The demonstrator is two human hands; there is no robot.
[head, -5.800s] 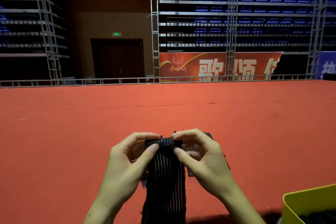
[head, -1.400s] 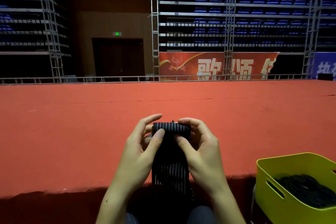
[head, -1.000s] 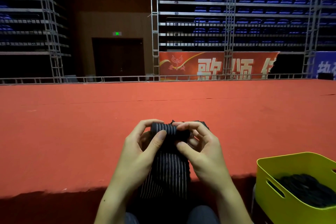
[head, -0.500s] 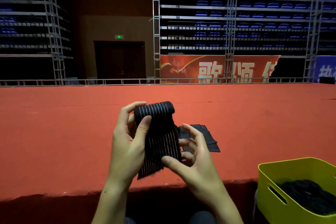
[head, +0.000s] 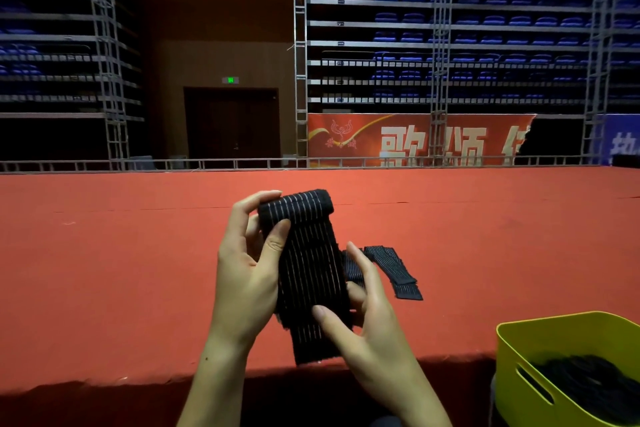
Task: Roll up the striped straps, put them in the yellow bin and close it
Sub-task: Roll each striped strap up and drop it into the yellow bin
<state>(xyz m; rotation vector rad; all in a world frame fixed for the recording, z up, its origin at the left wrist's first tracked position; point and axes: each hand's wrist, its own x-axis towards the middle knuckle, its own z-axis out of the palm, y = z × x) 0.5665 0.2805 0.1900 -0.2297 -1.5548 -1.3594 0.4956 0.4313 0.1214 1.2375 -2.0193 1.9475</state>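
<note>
strap [head: 313, 274] lifted, more unrolled | left hand [head: 247, 274] pinches its roll | right hand [head: 367, 319] pinches tail

Single head-worn wide-angle view, facing forward and slightly down across a red carpeted stage [head: 138, 270].

Looks from just behind the stage's near edge, close over both hands: left hand [head: 247, 282] and right hand [head: 372, 326] at 6 o'clock, filling the lower middle with the striped strap [head: 311, 274] between them. Catches the yellow bin [head: 554, 333] cut off at 4 o'clock, very near. Reaches far at 12 o'clock to a dark doorway [head: 231, 126], a red banner [head: 415, 140] at 1 o'clock, and tiers of blue seats [head: 485, 42] beyond. Bends straight trusses outward near the frame's edges. No second view to overlap.
</note>
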